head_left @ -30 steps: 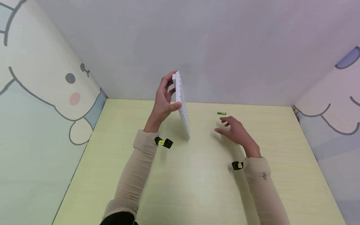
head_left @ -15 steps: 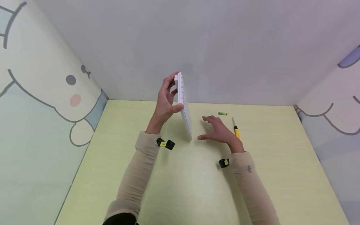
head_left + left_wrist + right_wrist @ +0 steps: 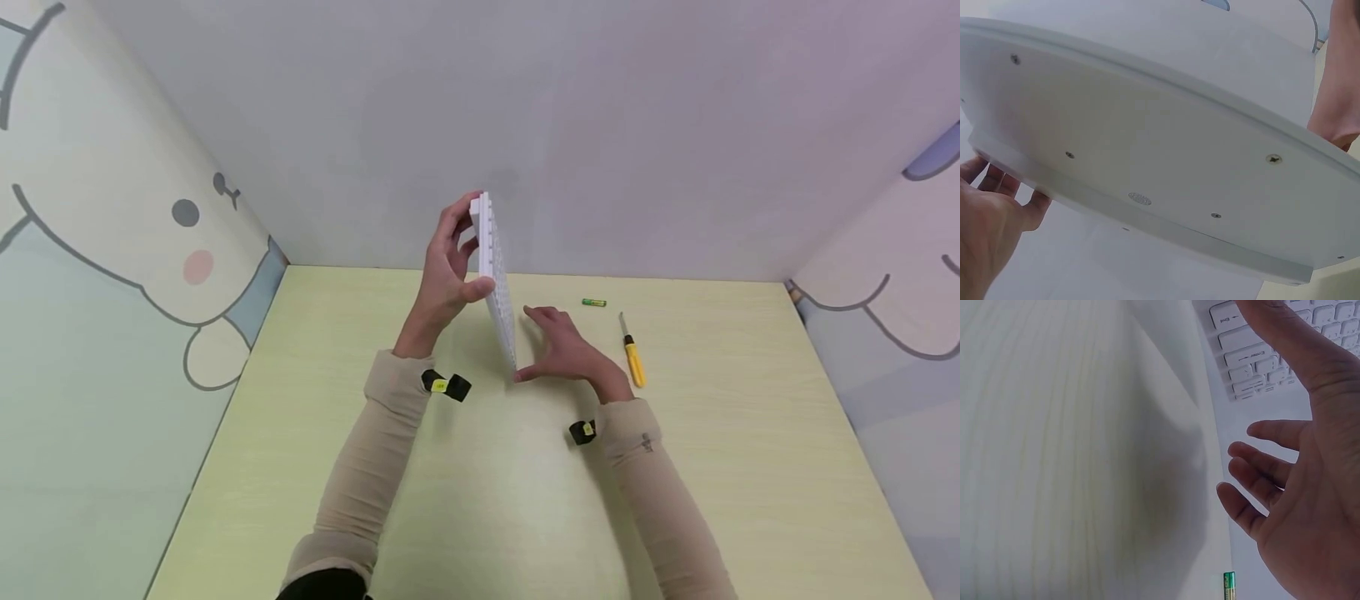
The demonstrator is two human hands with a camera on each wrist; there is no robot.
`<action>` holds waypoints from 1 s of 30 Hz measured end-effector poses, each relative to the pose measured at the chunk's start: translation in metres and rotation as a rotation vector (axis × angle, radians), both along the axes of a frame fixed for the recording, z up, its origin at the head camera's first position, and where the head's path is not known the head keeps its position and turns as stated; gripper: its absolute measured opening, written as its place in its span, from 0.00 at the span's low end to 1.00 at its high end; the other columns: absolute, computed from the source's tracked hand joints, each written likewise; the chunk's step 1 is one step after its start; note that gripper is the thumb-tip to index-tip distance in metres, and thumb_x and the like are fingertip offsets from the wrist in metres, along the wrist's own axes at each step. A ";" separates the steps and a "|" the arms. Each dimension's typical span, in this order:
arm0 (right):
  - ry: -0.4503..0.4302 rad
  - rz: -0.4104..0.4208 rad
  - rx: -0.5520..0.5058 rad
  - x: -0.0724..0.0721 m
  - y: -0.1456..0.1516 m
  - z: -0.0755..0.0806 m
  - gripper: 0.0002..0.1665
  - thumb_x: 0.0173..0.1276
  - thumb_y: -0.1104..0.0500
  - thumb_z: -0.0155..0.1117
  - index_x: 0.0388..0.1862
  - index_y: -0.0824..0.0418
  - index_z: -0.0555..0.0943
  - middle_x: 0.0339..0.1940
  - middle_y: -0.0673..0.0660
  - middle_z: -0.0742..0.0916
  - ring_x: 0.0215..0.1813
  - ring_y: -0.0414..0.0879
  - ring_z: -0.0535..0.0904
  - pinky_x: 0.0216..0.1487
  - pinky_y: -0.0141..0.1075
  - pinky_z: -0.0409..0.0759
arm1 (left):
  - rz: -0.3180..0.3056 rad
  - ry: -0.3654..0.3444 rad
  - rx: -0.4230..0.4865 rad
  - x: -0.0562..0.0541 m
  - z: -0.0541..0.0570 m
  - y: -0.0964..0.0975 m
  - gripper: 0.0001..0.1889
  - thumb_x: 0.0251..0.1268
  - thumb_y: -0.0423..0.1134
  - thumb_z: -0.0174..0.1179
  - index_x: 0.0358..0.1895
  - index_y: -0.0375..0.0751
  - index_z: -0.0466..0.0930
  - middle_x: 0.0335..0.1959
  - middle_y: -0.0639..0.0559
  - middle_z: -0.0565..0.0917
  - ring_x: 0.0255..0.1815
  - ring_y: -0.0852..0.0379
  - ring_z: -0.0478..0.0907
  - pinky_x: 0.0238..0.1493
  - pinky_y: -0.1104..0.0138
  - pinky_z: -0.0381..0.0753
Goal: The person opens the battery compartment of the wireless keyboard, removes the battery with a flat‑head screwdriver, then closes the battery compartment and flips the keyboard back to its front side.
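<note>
A white keyboard stands tilted nearly on edge above the table. My left hand grips its far end, thumb at the near long side and the other fingers behind. In the left wrist view the keyboard's underside faces the camera, with several screws and a small oval label. Just right of the keyboard, my right hand has its thumb and fingers spread apart. Its thumb tip is close to the lower edge; whether it touches cannot be told. White keys show behind that thumb in the right wrist view.
A green battery lies toward the back of the table. Right of my right hand lies a yellow-handled screwdriver. A pale wall rises behind the table, with printed walls at both sides.
My right hand has moved left toward the keyboard, uncovering the screwdriver. The left hand and keyboard have shifted only slightly right in the view.
</note>
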State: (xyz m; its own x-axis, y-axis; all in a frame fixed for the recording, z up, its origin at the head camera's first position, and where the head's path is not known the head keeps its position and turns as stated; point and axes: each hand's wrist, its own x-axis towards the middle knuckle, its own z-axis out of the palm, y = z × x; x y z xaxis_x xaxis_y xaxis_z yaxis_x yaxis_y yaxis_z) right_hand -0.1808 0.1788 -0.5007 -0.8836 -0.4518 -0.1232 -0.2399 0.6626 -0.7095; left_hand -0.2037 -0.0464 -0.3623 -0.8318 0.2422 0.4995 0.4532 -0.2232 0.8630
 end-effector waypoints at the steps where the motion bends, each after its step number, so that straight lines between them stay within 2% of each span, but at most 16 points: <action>1: 0.000 0.006 0.000 0.000 -0.001 0.000 0.80 0.37 0.32 0.87 0.84 0.54 0.55 0.81 0.59 0.63 0.77 0.58 0.58 0.79 0.61 0.63 | -0.001 -0.002 0.008 0.000 0.000 0.000 0.75 0.27 0.78 0.76 0.78 0.32 0.54 0.67 0.55 0.65 0.65 0.54 0.64 0.68 0.66 0.71; 7: 0.008 0.048 -0.002 0.000 -0.005 -0.002 0.83 0.35 0.31 0.87 0.85 0.53 0.51 0.82 0.58 0.61 0.78 0.56 0.58 0.79 0.62 0.63 | -0.006 -0.014 0.056 0.002 0.002 -0.001 0.74 0.28 0.77 0.76 0.78 0.33 0.55 0.67 0.53 0.66 0.65 0.58 0.65 0.67 0.67 0.72; 11: -0.010 0.070 -0.028 0.000 -0.006 -0.002 0.83 0.35 0.31 0.87 0.85 0.47 0.49 0.82 0.57 0.60 0.79 0.55 0.56 0.80 0.62 0.61 | -0.010 -0.025 0.069 0.003 0.003 -0.003 0.74 0.28 0.79 0.75 0.78 0.35 0.54 0.68 0.50 0.66 0.65 0.58 0.66 0.67 0.69 0.73; 14: -0.022 0.077 -0.034 -0.001 -0.006 -0.002 0.83 0.35 0.32 0.87 0.85 0.44 0.48 0.82 0.56 0.60 0.79 0.55 0.56 0.80 0.62 0.61 | -0.013 -0.037 0.077 0.004 0.003 -0.004 0.75 0.27 0.79 0.74 0.78 0.35 0.54 0.67 0.51 0.67 0.64 0.58 0.66 0.66 0.69 0.73; 19: -0.038 0.082 -0.041 -0.002 -0.007 -0.003 0.84 0.35 0.32 0.87 0.85 0.44 0.45 0.81 0.56 0.61 0.78 0.54 0.57 0.79 0.63 0.61 | -0.020 -0.044 0.082 0.005 0.003 -0.005 0.76 0.26 0.80 0.75 0.78 0.34 0.53 0.68 0.53 0.67 0.65 0.58 0.66 0.66 0.70 0.74; 25: -0.025 0.090 -0.051 -0.004 -0.005 -0.001 0.81 0.34 0.31 0.87 0.83 0.49 0.52 0.79 0.56 0.64 0.77 0.55 0.59 0.78 0.63 0.63 | -0.034 -0.033 0.060 0.004 0.005 -0.009 0.77 0.26 0.80 0.75 0.78 0.33 0.53 0.69 0.50 0.67 0.66 0.58 0.66 0.66 0.69 0.73; 30: -0.020 0.090 -0.063 -0.005 0.001 0.003 0.80 0.32 0.30 0.88 0.81 0.51 0.55 0.77 0.56 0.65 0.77 0.56 0.60 0.77 0.63 0.65 | -0.069 -0.023 0.029 0.001 0.006 -0.015 0.77 0.26 0.79 0.75 0.79 0.33 0.52 0.69 0.51 0.66 0.65 0.57 0.65 0.65 0.70 0.73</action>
State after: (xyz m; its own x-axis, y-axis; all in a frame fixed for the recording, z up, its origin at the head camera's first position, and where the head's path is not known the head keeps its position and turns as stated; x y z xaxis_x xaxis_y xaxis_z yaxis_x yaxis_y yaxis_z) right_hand -0.1859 0.1802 -0.4980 -0.8366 -0.5368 -0.1092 -0.2819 0.5928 -0.7544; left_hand -0.2029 -0.0615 -0.3566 -0.8250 0.2848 0.4881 0.4162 -0.2779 0.8658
